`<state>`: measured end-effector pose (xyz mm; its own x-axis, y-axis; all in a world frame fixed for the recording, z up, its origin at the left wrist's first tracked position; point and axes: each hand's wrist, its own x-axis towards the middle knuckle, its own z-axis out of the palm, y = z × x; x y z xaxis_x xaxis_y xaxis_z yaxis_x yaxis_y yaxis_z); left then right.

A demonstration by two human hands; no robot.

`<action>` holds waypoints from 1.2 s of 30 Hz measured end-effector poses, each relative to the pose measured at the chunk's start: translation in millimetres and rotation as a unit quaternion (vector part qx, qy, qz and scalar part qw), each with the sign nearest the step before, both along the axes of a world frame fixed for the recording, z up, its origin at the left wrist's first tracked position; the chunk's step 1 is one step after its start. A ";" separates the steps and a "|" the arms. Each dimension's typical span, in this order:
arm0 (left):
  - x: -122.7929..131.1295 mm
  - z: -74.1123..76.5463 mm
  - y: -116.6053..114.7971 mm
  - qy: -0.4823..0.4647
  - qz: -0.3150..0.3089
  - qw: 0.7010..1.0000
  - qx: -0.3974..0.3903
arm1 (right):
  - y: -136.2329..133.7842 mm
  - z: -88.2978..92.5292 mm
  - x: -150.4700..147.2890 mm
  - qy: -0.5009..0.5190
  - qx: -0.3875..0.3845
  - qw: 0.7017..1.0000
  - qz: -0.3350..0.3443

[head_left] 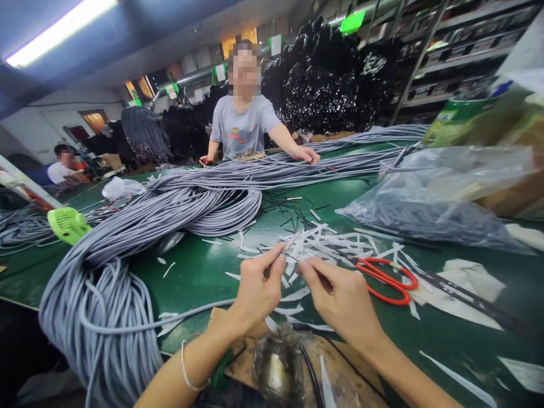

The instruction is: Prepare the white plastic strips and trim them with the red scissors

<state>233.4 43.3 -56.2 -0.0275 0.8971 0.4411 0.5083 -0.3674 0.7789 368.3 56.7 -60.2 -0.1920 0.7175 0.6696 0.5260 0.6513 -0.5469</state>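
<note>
Pinching the grey cable end [289, 247] between both thumbs and forefingers, left hand [258, 289] and right hand [340, 294] hold it just above the green table [204, 272]; best kept taut, gripped close to the tip. Clear plastic bag [442, 198] at right holds dark wire pieces

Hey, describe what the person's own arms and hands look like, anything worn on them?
Both forearms are bare, with no sleeves in view and no gloves. The left hand has a thin silver-coloured bangle around its wrist. The right hand and its wrist carry nothing visible: no watch, ring or band that I can make out.
</note>
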 end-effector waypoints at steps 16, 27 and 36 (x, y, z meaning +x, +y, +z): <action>4.3 -4.9 -0.3 0.076 -0.037 0.996 0.027 | 3.8 -7.4 -2.1 0.096 -0.136 0.984 0.058; 2.6 -8.2 0.8 0.093 -0.002 0.992 0.081 | -3.8 -6.7 -8.4 -0.012 0.054 0.997 -0.062; 2.4 -3.0 -1.3 0.085 -0.009 0.994 0.063 | -5.8 -6.6 -10.8 -0.031 0.174 0.981 -0.084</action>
